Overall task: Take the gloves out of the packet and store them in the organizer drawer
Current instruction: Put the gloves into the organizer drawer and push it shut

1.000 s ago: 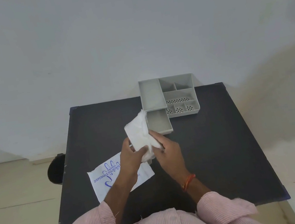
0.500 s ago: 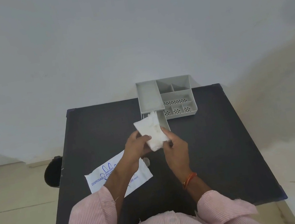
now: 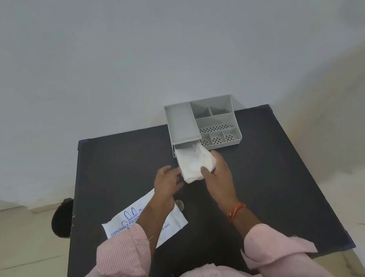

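A white folded wad of gloves [image 3: 194,161] lies in the pulled-out drawer of the grey organizer [image 3: 181,124], its far end under the organizer's top tray. My right hand [image 3: 218,176] grips the wad's near right side with thumb and fingers. My left hand [image 3: 167,184] touches the wad's left edge with its fingertips. The white glove packet [image 3: 128,224] with blue print lies flat on the table near left, partly under my left forearm.
The black table [image 3: 269,184] stands against a white wall, with the organizer at its far edge. A dark round object [image 3: 63,217] sits on the floor left of the table. Pink striped sleeves cover both forearms.
Both hands carried the glove wad away from my body and lowered it into the open drawer. The packet has stayed in place.
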